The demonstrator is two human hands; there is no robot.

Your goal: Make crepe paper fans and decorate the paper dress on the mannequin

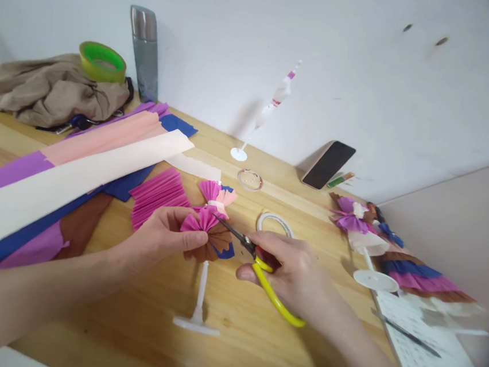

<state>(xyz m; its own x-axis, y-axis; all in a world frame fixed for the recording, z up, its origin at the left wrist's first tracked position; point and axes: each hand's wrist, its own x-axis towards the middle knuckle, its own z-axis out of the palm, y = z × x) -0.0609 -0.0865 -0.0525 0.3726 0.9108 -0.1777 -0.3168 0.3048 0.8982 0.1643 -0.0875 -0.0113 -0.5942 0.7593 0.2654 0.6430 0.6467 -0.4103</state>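
A small crepe-paper figure (pixel 220 205) in pink, peach, brown and blue stands on a white stand (pixel 198 312) in the middle of the table. The fingers of my left hand (pixel 175 229) pinch its pink pleated paper (pixel 200 219) from the left side. My right hand (pixel 293 263) grips yellow-handled scissors (pixel 278 302) whose blades point left, with the tip at the pink paper. Whether the blades touch the paper I cannot tell. Behind my left hand lies a pleated pink paper piece (pixel 161 195).
Long crepe-paper strips (pixel 76 173) cover the left side. Further back are a cloth (pixel 63 91), green tape roll (pixel 102 63), bottle (pixel 144 53), wrapped white stand (pixel 273 102) and phone (pixel 329 166). White tape (pixel 276 216) lies mid-table; paper dresses (pixel 421 273) and a printed sheet (pixel 426 362) are right.
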